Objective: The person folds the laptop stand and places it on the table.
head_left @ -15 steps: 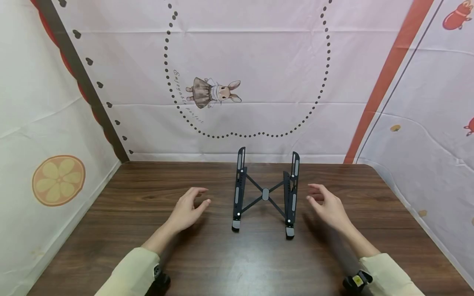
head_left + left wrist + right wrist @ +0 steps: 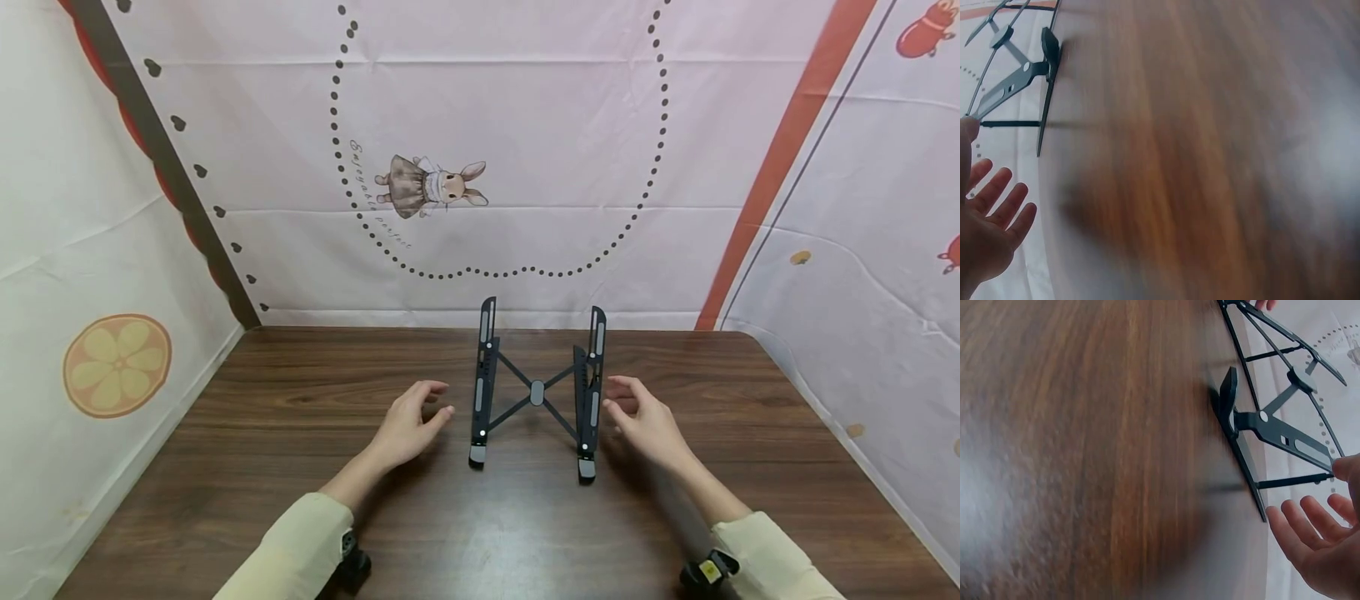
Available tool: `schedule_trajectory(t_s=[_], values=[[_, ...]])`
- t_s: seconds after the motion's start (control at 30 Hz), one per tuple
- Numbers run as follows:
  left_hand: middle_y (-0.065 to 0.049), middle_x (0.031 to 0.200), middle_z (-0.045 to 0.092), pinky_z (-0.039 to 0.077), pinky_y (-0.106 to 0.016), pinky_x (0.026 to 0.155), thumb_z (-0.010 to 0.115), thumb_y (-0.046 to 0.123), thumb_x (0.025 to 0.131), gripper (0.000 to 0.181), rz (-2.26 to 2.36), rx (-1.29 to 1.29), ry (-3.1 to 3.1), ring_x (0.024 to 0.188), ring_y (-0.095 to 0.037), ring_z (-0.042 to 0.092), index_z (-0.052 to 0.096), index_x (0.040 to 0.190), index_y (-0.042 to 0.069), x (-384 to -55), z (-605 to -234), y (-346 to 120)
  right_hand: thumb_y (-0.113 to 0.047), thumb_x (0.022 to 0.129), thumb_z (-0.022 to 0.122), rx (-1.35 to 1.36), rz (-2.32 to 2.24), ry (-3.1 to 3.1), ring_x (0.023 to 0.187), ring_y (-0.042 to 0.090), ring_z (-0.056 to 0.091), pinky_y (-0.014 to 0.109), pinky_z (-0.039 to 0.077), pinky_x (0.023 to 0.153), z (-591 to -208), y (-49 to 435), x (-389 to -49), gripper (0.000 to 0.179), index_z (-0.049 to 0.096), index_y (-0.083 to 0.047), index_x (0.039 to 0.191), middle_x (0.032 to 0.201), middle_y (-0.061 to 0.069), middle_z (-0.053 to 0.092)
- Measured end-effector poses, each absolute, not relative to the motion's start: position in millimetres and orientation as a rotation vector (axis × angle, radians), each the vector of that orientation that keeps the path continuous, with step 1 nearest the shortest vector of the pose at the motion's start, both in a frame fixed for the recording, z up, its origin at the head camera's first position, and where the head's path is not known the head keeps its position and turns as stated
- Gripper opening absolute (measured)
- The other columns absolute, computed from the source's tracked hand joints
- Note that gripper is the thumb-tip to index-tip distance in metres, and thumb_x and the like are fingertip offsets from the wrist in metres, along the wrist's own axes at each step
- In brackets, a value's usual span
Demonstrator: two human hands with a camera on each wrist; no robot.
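Note:
A black folding laptop stand [image 2: 537,393] stands unfolded on the table, its two side rails joined by an X-shaped brace with a grey oval hub. My left hand [image 2: 408,427] hovers to the left of it, a small gap short of the left rail, fingers loosely bent and holding nothing. Close beside the right rail is my right hand [image 2: 648,425], thumb and fingers apart; whether its fingertips touch the rail I cannot tell. In the right wrist view the stand's raised rail [image 2: 1291,442] slopes up near the thumb of that hand [image 2: 1329,550].
The brown wood-grain table [image 2: 262,467] reaches back to a pale printed cloth [image 2: 540,150] hanging behind it. More cloth hangs at the left [image 2: 75,250] and right [image 2: 862,292] sides. Dark wrist devices [image 2: 708,572] sit by both sleeves.
Both hands have moved inward toward the laptop stand, the left one to the right and the right one slightly to the left. The stand has stayed in place.

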State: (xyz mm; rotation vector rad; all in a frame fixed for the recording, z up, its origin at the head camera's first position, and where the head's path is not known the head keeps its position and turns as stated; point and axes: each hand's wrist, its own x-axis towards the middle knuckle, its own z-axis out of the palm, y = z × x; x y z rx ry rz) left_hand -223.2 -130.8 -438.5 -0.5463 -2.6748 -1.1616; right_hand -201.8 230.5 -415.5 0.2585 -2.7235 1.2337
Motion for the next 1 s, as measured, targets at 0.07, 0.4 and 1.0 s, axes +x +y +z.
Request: schedule_trajectory(t_s=[0.07,0.4,1.0], values=[[-0.006,0.115,0.059,0.048,-0.04,0.087,0.061,0.026,0.089,0.037,-1.174,-0.549,-2.674,0.106,-0.023,0.057,0.055,0.12,0.007,-224.6,-439.1,-126.6,-0.018,0.093,0.054,0.252,1.282,-2.724,0.093,0.029,0.062,0.026,0.054,0.063,-415.9,228.2,-201.4,0.04,0.042,-0.006,0.13,0.115,0.02,0.058],[-0.006,0.109,0.063,0.05,-0.034,0.081,0.063,0.02,0.087,0.033,-1.314,-0.507,-2.637,0.096,-0.018,0.06,0.057,0.116,0.005,-234.2,-439.9,-106.2,-0.017,0.093,0.053,0.193,1.414,-2.729,0.092,0.03,0.062,0.029,0.055,0.062,-418.2,218.2,-201.9,0.038,0.042,-0.004,0.128,0.116,0.023,0.056],[-0.007,0.09,0.067,0.052,-0.022,0.064,0.061,0.007,0.087,0.025,-1.551,-0.44,-2.629,0.073,-0.012,0.063,0.058,0.11,0.002,-239.1,-435.8,-79.2,-0.006,0.09,0.054,0.059,1.426,-2.718,0.077,0.021,0.062,0.03,0.055,0.056,-421.3,206.6,-206.1,0.036,0.042,-0.004,0.124,0.099,0.017,0.06]])
